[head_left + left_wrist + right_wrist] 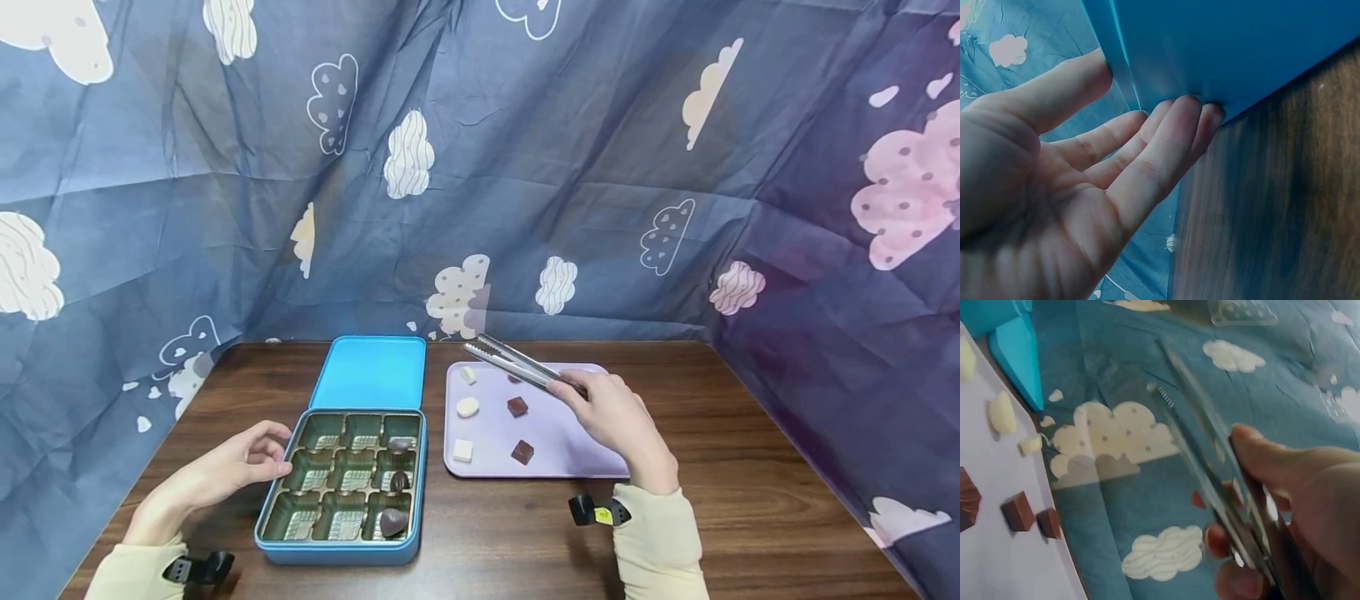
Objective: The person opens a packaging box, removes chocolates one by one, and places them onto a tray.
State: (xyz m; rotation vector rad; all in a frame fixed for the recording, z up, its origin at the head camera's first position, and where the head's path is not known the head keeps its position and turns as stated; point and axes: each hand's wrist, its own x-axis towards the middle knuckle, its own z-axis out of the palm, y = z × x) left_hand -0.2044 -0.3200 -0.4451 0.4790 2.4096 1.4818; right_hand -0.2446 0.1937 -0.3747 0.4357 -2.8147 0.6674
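My left hand (213, 473) is at the left side of a blue tin (337, 554), its fingertips touching the side wall in the left wrist view. Gold dividers split the tin into several compartments. Dark chocolates lie in the right column: one at the back (399, 446), a ridged one in the middle (399, 481) and a smooth one in front (393, 522). My right hand (618, 425) grips metal tongs (1200, 450) above a lilac tray (570, 454). The tong tips stand apart with nothing between them.
White chocolates (467, 407) form the tray's left column, with brown chocolates (522, 452) to their right. The tin's blue lid (370, 372) lies folded back behind it. A cloud-patterned cloth (525, 167) hangs behind the wooden table (495, 533).
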